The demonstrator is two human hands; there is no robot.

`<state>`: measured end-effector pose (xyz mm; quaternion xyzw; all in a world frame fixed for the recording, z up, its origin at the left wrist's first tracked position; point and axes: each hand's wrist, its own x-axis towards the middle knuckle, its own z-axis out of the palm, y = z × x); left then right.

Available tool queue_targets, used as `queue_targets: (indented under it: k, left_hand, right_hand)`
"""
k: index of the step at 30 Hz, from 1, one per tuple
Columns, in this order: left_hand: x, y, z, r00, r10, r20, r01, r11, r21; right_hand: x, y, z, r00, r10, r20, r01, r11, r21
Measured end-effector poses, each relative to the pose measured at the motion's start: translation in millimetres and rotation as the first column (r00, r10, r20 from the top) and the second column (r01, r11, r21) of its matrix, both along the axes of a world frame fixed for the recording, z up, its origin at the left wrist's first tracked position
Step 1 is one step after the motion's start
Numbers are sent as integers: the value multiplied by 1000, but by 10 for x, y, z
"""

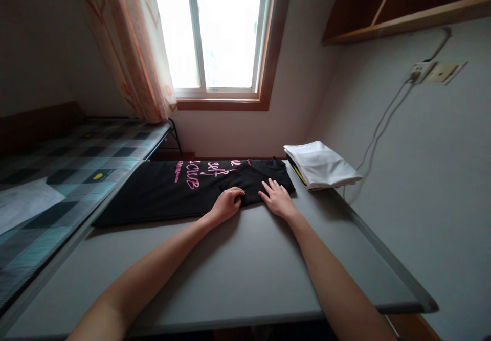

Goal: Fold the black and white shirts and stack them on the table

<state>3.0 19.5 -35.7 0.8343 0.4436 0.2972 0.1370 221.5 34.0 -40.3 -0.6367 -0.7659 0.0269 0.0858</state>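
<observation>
"What is found nearest?"

"A pale table (230,279). Beyond its near edge, the left hand (227,205) is curled at the near side of a folded black garment (141,195); whether cloth is pinched cannot be told. The right hand (279,199) is laid on the garment's right end, fingers spread."

"Where is the garment placed?"

"Across the far part of the table, with a layer folded over at the right."

"What could go wrong?"

"The folded layer could be creased or skewed if dragged unevenly. The white cloth (322,164) at far right could be nudged off the edge by a rightward push."

"Can writing be read?"

"Pink lettering (191,175) is printed there; 'self' can be read, the rest is unclear or partly covered."
</observation>
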Motion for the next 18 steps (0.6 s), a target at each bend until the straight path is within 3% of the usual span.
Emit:
queue_targets:
  k: [4,7,18]
  left_hand:
    - [-40,-18,-1,953,188,-237,-176,982,74]
    - [-66,-31,-16,895,252,-368,-247,967,60]
    - [-115,-25,-12,874,253,-415,-235,967,94]
  right_hand:
    - [115,32,5,992,-123,27,124,991,-56]
    - [162,34,16,980,-199,25,200,977,-72]
    - [227,-28,115,964,-261,-40,262,965,24]
